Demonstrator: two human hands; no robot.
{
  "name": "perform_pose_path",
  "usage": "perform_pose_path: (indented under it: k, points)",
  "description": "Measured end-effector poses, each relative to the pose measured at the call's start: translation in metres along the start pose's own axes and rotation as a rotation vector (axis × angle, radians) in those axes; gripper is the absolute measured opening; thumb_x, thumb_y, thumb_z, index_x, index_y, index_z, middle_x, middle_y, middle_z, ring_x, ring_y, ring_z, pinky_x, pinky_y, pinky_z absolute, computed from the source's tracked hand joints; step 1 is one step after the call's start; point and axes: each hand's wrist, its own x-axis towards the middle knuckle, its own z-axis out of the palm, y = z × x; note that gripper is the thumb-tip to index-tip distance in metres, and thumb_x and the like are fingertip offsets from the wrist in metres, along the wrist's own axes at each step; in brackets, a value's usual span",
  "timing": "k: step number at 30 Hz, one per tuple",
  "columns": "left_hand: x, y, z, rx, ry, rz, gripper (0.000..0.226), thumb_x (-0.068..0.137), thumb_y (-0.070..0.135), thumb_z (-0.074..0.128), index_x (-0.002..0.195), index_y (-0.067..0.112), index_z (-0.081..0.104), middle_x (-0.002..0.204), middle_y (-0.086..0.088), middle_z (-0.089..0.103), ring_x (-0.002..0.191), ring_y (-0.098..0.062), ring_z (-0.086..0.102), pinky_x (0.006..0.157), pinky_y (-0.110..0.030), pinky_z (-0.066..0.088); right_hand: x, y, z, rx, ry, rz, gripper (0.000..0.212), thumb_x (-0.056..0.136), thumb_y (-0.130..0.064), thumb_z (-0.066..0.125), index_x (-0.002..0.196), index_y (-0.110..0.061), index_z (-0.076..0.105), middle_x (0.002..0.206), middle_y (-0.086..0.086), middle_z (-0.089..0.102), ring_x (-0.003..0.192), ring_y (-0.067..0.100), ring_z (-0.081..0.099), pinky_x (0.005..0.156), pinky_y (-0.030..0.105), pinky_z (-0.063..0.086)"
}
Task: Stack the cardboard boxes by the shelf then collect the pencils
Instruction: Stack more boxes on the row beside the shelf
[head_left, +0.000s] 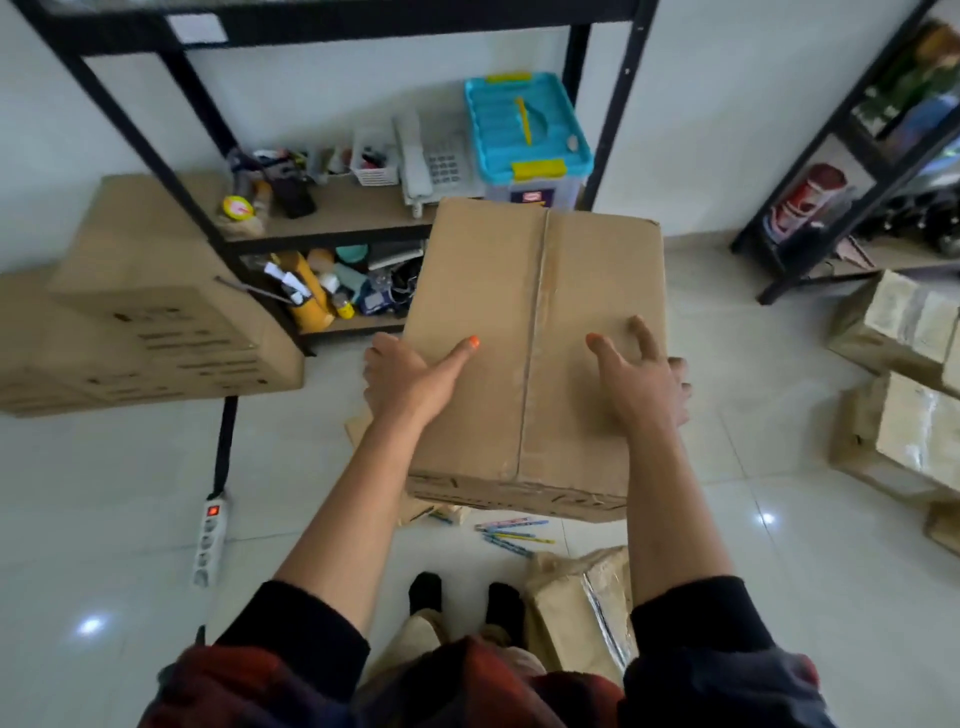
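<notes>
I hold a large brown cardboard box off the floor in front of the black shelf. My left hand grips its left edge, thumb lying on the top. My right hand grips the right edge, thumb and a finger spread on the top. Two cardboard boxes sit stacked on the floor left of the shelf. Several coloured pencils lie on the tiles under the held box, by my feet.
A white power strip lies on the floor at the left. Taped boxes are piled at the right beside a second black shelf. A wrapped box sits by my right foot. A blue-lidded bin stands on the shelf.
</notes>
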Motion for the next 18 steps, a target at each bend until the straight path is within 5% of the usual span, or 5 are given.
perform_pose_path:
  k: [3,10,18]
  points:
    - [0.003,-0.021,-0.026,0.020,0.009,-0.049,0.116,0.051,0.090,0.059,0.136,0.015,0.036,0.134,-0.006,0.053,0.126,-0.032,0.047,0.103,-0.050,0.040,-0.014,-0.014,0.019,-0.007,-0.064,-0.044,0.068,0.084,-0.068,0.050,0.147,-0.051,0.029,0.143,0.012,0.036,0.130,0.038,0.036,0.108,0.053,0.028]
    - [0.009,-0.078,-0.075,0.016,0.081,-0.130,0.105,0.065,0.078,0.067,0.145,0.021,0.032,0.140,-0.008,0.043,0.129,-0.035,0.038,0.106,-0.051,0.036,-0.049,-0.050,0.074,-0.069,-0.169,-0.124,0.066,0.083,-0.069,0.050,0.145,-0.052,0.032,0.142,0.011,0.037,0.129,0.038,0.036,0.108,0.052,0.027]
    - [0.031,-0.136,-0.142,-0.165,0.040,-0.169,0.108,0.054,0.074,0.075,0.137,0.016,0.038,0.128,-0.007,0.049,0.115,-0.030,0.054,0.096,-0.049,0.050,-0.090,-0.095,0.128,-0.095,-0.233,-0.163,0.064,0.083,-0.068,0.051,0.142,-0.052,0.037,0.144,0.009,0.037,0.131,0.037,0.034,0.109,0.052,0.026]
